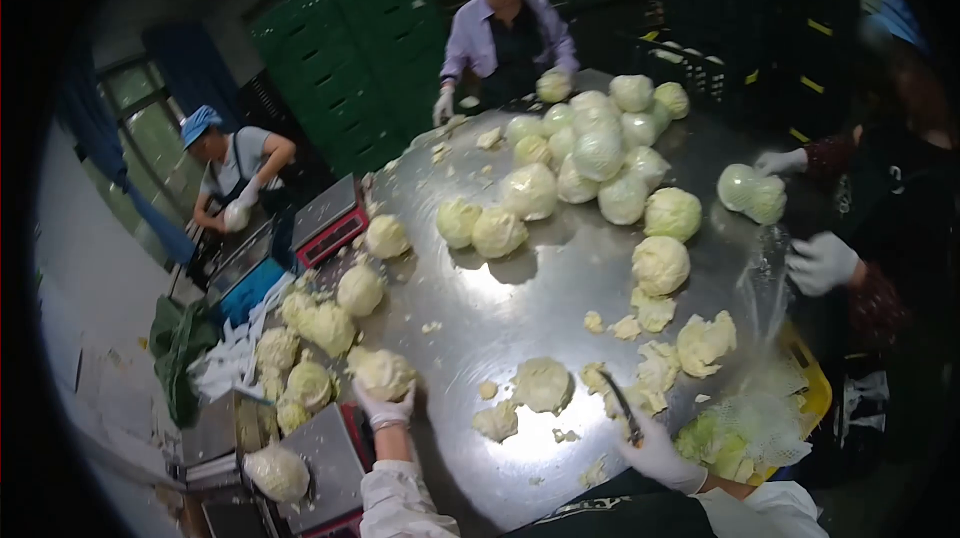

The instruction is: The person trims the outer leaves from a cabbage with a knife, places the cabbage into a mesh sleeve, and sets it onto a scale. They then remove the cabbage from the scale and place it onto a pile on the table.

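My left hand (386,406), in a white glove, holds a pale cabbage (384,374) from below at the table's left edge. My right hand (662,453), also gloved, is closed on a knife (622,404) whose dark curved blade points up and left over leaf scraps. Between my hands, a trimmed cabbage piece (542,385) lies on the metal table (450,318), with a smaller leaf piece (495,421) beside it. Loose outer leaves (706,344) lie beyond my right hand.
Cabbages (598,153) are heaped at the table's far side. Scales (325,463) and more cabbages (327,328) line the left. A yellow crate (815,388) with leaves is at the right. One co-worker handles wrapped cabbages (752,194) at the right; two others stand farther back.
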Motion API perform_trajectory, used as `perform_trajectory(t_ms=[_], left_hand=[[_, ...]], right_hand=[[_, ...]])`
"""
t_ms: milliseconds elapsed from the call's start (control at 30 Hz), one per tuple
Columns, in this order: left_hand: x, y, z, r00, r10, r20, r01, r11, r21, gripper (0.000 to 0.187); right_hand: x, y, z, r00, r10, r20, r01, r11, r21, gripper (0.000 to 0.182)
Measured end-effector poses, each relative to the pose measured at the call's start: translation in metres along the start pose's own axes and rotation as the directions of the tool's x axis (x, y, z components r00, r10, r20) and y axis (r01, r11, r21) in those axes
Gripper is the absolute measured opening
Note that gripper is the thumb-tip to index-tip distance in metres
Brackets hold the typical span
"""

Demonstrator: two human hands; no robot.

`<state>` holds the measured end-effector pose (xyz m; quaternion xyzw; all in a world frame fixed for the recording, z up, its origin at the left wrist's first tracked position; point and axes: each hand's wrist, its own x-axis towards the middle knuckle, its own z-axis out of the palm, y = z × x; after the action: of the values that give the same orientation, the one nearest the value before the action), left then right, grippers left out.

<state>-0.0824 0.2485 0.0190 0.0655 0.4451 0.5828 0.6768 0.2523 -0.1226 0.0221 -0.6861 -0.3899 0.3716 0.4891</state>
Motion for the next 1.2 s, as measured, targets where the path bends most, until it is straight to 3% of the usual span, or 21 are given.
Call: perform_trajectory(t_ms=[67, 100, 133, 167, 200, 300, 333, 367, 433, 467, 533, 733, 800, 867, 900, 967, 1000, 1033, 1067, 1133, 1200], left_hand=[[0.047, 0.019, -0.017, 0.99, 0.116, 0.077, -0.108, 0.989, -0.104, 0.063], [0.065, 0.023, -0.013, 0.979, 0.204, -0.006, -0.202, 0.966, -0.16, 0.063], [0.102, 0.026, -0.022, 0.912, 0.36, 0.196, -0.319, 0.924, -0.212, 0.065], [0.062, 0.017, 0.027, 0.931, 0.252, -0.265, -0.305, 0.934, -0.184, 0.068], [0.105, 0.014, 0.032, 0.931, 0.204, -0.304, -0.254, 0.958, -0.136, 0.071], [0.063, -0.081, 0.119, 0.9, 0.211, 0.382, -0.351, 0.87, 0.346, 0.068], [0.037, -0.121, 0.151, 0.811, 0.127, 0.571, -0.41, 0.819, 0.401, 0.065], [0.002, -0.165, 0.185, 0.696, 0.125, 0.708, -0.616, 0.611, 0.497, 0.069], [-0.034, -0.24, 0.22, 0.414, -0.095, 0.905, -0.852, 0.309, 0.422, 0.099], [-0.042, -0.275, 0.239, 0.033, -0.15, 0.988, -0.981, 0.185, 0.061, 0.111], [-0.106, -0.312, 0.273, 0.035, -0.416, 0.909, -0.997, -0.083, 0.0, 0.115], [-0.129, -0.4, 0.293, 0.116, -0.447, 0.887, -0.95, -0.311, -0.032, 0.115], [-0.103, -0.409, 0.284, 0.045, -0.426, 0.904, -0.943, -0.316, -0.102, 0.114], [-0.088, -0.396, 0.272, 0.05, -0.294, 0.955, -0.996, -0.082, 0.027, 0.108], [-0.077, -0.387, 0.264, 0.067, -0.297, 0.952, -0.994, -0.1, 0.039, 0.108], [-0.044, -0.367, 0.245, 0.307, -0.31, 0.9, -0.802, 0.425, 0.42, 0.095], [-0.03, -0.352, 0.234, 0.411, -0.347, 0.843, -0.556, 0.637, 0.534, 0.088], [-0.042, -0.316, 0.229, 0.49, -0.541, 0.683, -0.248, 0.665, 0.705, 0.08], [-0.05, -0.281, 0.218, 0.532, -0.522, 0.667, -0.242, 0.661, 0.71, 0.08], [-0.06, -0.222, 0.181, 0.407, -0.762, 0.503, 0.419, 0.645, 0.639, 0.067], [-0.068, -0.179, 0.129, 0.511, -0.705, 0.492, 0.301, 0.682, 0.666, 0.07]], right_hand=[[-0.017, 0.038, 0.005, 0.977, 0.139, 0.16, -0.161, 0.978, 0.132, 0.057], [-0.026, 0.04, 0.009, 0.971, 0.132, 0.2, -0.187, 0.94, 0.285, 0.053], [-0.034, 0.044, 0.012, 0.965, 0.11, 0.239, -0.207, 0.879, 0.43, 0.049], [-0.037, 0.047, 0.009, 0.974, 0.118, 0.191, -0.193, 0.876, 0.442, 0.049], [-0.037, 0.051, 0.007, 0.933, 0.212, 0.291, -0.317, 0.868, 0.382, 0.046], [-0.039, 0.046, 0.0, 0.87, 0.332, 0.365, -0.446, 0.845, 0.296, 0.042], [-0.039, 0.044, -0.003, 0.862, 0.351, 0.365, -0.459, 0.845, 0.273, 0.041], [-0.038, 0.061, -0.001, 0.855, 0.35, 0.384, -0.467, 0.841, 0.274, 0.042], [-0.043, 0.065, -0.005, 0.885, 0.326, 0.331, -0.434, 0.837, 0.334, 0.037], [-0.048, 0.061, -0.007, 0.904, 0.332, 0.27, -0.416, 0.827, 0.379, 0.03], [-0.053, 0.096, -0.001, 0.941, 0.323, 0.099, -0.332, 0.833, 0.442, 0.037], [-0.067, 0.1, -0.015, 0.92, 0.387, -0.061, -0.32, 0.832, 0.453, 0.049], [-0.06, 0.098, -0.021, 0.909, 0.411, -0.065, -0.343, 0.829, 0.442, 0.053], [-0.048, 0.098, -0.024, 0.902, 0.431, -0.02, -0.388, 0.83, 0.402, 0.057], [-0.043, 0.1, -0.023, 0.882, 0.468, 0.055, -0.455, 0.814, 0.36, 0.059], [-0.029, 0.097, -0.035, 0.854, 0.504, 0.131, -0.521, 0.815, 0.254, 0.063], [-0.033, 0.119, -0.024, 0.983, 0.182, 0.003, -0.165, 0.884, 0.438, 0.021], [-0.031, 0.081, -0.029, 0.983, 0.181, -0.013, -0.158, 0.889, 0.431, 0.02], [-0.022, 0.035, -0.04, 0.983, 0.181, -0.021, -0.155, 0.894, 0.421, 0.019], [-0.007, 0.019, -0.038, 0.982, 0.142, -0.126, -0.103, 0.957, 0.272, 0.025], [0.009, 0.009, -0.026, 0.988, 0.054, -0.142, -0.029, 0.985, 0.17, 0.024]])
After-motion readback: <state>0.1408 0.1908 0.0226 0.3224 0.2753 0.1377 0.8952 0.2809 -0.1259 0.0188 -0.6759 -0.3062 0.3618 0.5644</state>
